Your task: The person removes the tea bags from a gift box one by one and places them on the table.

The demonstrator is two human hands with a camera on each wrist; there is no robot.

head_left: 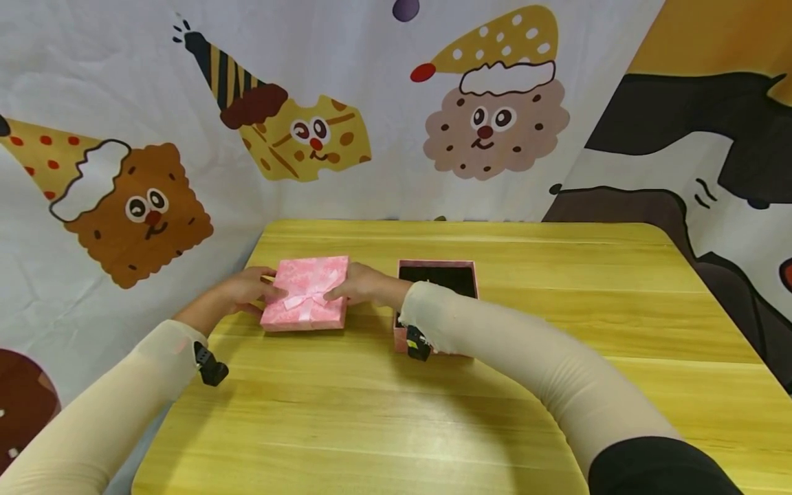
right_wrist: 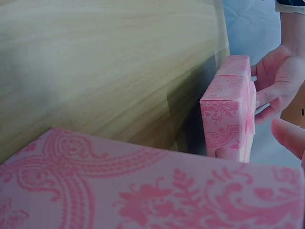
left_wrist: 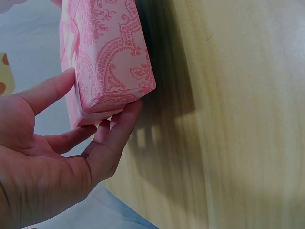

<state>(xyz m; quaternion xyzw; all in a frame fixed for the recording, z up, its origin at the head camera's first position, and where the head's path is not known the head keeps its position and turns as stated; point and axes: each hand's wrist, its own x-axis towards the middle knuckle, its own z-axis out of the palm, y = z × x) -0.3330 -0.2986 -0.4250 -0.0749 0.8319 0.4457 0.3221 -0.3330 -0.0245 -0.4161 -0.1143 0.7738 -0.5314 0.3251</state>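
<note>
A pink patterned gift box lid (head_left: 312, 271) with a pale ribbon bow lies face up between both hands, at the table's left side. My left hand (head_left: 247, 287) pinches its left edge, thumb on top; in the left wrist view the fingertips (left_wrist: 128, 112) press the lid's lower corner. At the lid's right edge, my right hand (head_left: 370, 285) grips it with the thumb on top and the other fingers mostly hidden. Beneath the right forearm stands an open pink box (head_left: 401, 339) with a black interior, partly covered by the sleeve. Its patterned side (right_wrist: 143, 191) fills the right wrist view's foreground.
The yellow wood-grain table (head_left: 383, 426) carries both pink pieces. Behind it hangs a white cloth (head_left: 383, 185) printed with cartoon biscuits and cheese. The table's left edge runs close beside the left hand.
</note>
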